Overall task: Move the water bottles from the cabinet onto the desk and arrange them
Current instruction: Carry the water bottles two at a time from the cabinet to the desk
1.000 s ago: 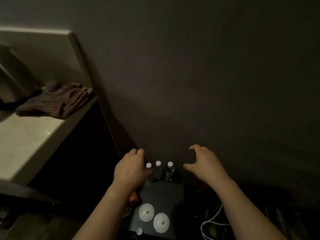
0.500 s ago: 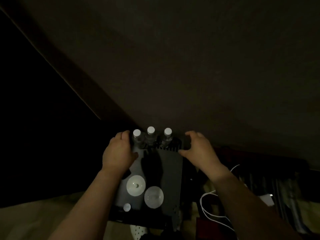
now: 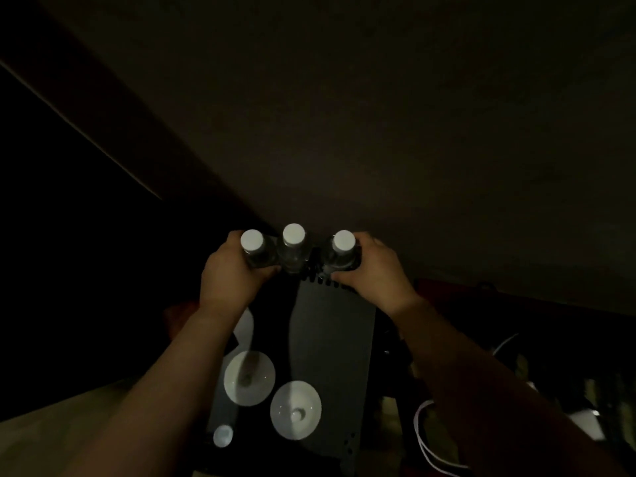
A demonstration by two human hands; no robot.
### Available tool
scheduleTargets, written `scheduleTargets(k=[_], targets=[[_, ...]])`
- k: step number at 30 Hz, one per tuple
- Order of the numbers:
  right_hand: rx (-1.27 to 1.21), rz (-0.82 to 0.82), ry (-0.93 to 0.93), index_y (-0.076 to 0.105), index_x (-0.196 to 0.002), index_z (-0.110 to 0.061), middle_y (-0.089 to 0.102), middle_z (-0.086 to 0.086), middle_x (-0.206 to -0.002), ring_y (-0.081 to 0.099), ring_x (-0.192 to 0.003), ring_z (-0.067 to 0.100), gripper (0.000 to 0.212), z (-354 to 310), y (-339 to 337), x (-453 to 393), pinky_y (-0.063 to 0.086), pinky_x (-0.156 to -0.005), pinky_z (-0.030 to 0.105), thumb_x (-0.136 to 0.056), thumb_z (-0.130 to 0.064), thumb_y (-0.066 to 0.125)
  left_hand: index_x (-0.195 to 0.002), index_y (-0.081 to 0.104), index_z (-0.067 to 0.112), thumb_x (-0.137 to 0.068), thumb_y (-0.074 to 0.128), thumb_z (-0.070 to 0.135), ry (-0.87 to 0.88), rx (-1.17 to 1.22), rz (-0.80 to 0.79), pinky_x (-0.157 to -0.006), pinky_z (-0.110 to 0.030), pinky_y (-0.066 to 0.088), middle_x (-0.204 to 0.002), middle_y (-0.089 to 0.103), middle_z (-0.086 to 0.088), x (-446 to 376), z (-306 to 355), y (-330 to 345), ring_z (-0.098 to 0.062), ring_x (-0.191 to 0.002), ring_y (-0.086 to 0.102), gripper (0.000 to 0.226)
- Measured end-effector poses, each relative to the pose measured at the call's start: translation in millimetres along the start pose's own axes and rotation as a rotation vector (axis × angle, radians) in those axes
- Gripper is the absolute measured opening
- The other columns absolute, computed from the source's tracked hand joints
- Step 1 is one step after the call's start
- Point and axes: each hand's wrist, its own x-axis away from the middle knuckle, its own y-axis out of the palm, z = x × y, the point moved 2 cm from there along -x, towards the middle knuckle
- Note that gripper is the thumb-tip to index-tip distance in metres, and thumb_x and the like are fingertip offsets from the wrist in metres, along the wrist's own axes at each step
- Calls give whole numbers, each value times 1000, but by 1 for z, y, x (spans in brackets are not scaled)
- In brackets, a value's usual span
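Three clear water bottles with white caps stand in a row at the far end of a dark grey surface (image 3: 332, 325), against the dim wall. My left hand (image 3: 229, 277) is wrapped around the left bottle (image 3: 253, 247). My right hand (image 3: 373, 270) grips the right bottle (image 3: 342, 249). The middle bottle (image 3: 293, 242) stands between them, squeezed close to the left one; whether a hand touches it is hard to tell. The scene is very dark.
Two white round lids or dishes (image 3: 249, 376) (image 3: 296, 409) and a small white cap (image 3: 223, 435) lie on the near part of the grey surface. White cables (image 3: 426, 442) loop at the lower right among dark clutter. A dark opening fills the left.
Both hands moved in from beside the bottle row and closed on the outer bottles. My view dropped closer; the pale counter with the cloth left the frame.
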Motion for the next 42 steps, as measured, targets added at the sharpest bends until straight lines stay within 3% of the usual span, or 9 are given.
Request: scheduleTargets(k=[6, 12, 17, 21, 25, 30, 36, 40, 42], targets=[[-45, 15, -46, 54, -127, -18, 63, 5, -124, 59, -114, 21, 64, -4, 7, -5, 47, -93, 29, -71, -24, 85, -106, 55, 21, -69, 82, 37, 44, -27, 36, -69, -29, 42, -101, 67, -3, -2, 2, -1, -27, -92, 64, 49], [-64, 63, -26, 57, -118, -17, 67, 6, -117, 62, -107, 22, 57, -21, -7, 16, 50, -88, 33, -70, -28, 86, -101, 54, 23, -64, 84, 38, 65, -92, 38, -65, -30, 44, -95, 66, -1, 23, 12, -28, -26, -87, 64, 50], [-136, 123, 5, 58, -114, -21, 68, 0, -113, 63, -104, 18, 55, -48, -43, 64, 45, -80, 24, -68, -28, 86, -99, 54, 25, -61, 84, 39, 118, -124, 12, -66, -35, 53, -91, 64, 2, 57, 47, -76, -23, -81, 63, 50], [-214, 209, 20, 59, -116, -24, 69, -5, -108, 65, -98, 13, 60, -81, -90, 119, 47, -77, 20, -64, -35, 88, -95, 52, 25, -60, 82, 43, 246, -156, -4, -63, -33, 49, -88, 62, 4, 90, 102, -133, -21, -79, 61, 49], [-298, 345, 32, 55, -106, -40, 62, -24, -87, 60, -80, -4, 55, -111, -149, 192, 40, -64, 6, -61, -40, 87, -98, 53, 26, -57, 79, 50, 408, -212, -21, -67, -35, 53, -91, 63, 4, 132, 174, -195, -22, -83, 62, 54], [-349, 498, 61, 53, -98, -48, 60, -29, -82, 54, -73, -15, 54, -134, -226, 292, 37, -60, 5, -57, -43, 88, -101, 53, 29, -57, 78, 51, 607, -225, -93, -69, -37, 56, -89, 64, 7, 196, 264, -254, -17, -81, 62, 55], [-386, 673, 106, 52, -93, -54, 63, -30, -85, 55, -75, -23, 54, -125, -304, 423, 38, -55, 5, -57, -38, 89, -106, 54, 33, -58, 79, 53, 856, -222, -201, -66, -31, 56, -89, 63, 11, 289, 355, -278, -6, -77, 60, 59], [-401, 836, 164, 55, -93, -50, 65, -27, -84, 60, -75, -14, 54, -103, -342, 507, 40, -59, 9, -52, -44, 89, -110, 55, 30, -56, 81, 55, 1007, -201, -287, -68, -37, 59, -92, 65, 8, 361, 409, -272, -12, -78, 63, 65], [-404, 919, 186, 56, -95, -48, 64, -33, -85, 58, -77, -17, 56, -88, -355, 549, 41, -60, 11, -48, -47, 87, -112, 56, 29, -56, 81, 56, 1080, -191, -331, -73, -38, 59, -96, 65, 8, 400, 433, -263, -12, -84, 64, 67]])
